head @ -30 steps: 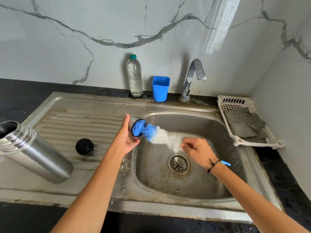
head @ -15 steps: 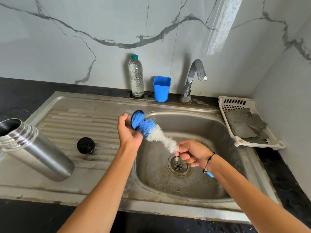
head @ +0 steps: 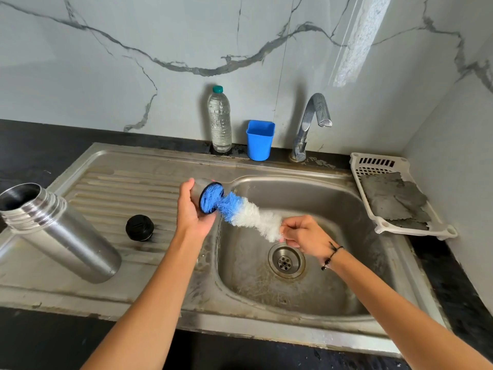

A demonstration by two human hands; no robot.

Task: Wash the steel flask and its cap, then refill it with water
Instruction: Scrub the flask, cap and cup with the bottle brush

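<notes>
My left hand [head: 192, 212] grips the steel cap [head: 198, 188] at the left rim of the sink basin [head: 333, 198], its black-rimmed mouth facing right. The blue tip of a blue-and-white bottle brush [head: 245, 212] is pushed into the cap. My right hand [head: 304, 236] pinches the brush at its white end, above the drain [head: 286, 261]; the handle is hidden. The open steel flask [head: 58, 233] stands tilted on the drainboard at the left. A black inner stopper [head: 139, 227] lies on the drainboard between the flask and my left hand.
A clear water bottle [head: 220, 120] and a blue cup [head: 259, 140] stand behind the sink by the wall. The tap [head: 310, 124] is off. A white plastic tray [head: 373, 166] with grey cloths sits on the right counter. Dark counter surrounds the sink.
The brush has worked in and out of the cap; my right hand dipped toward the drain and came back up. The cap has tilted slightly in my left hand.
</notes>
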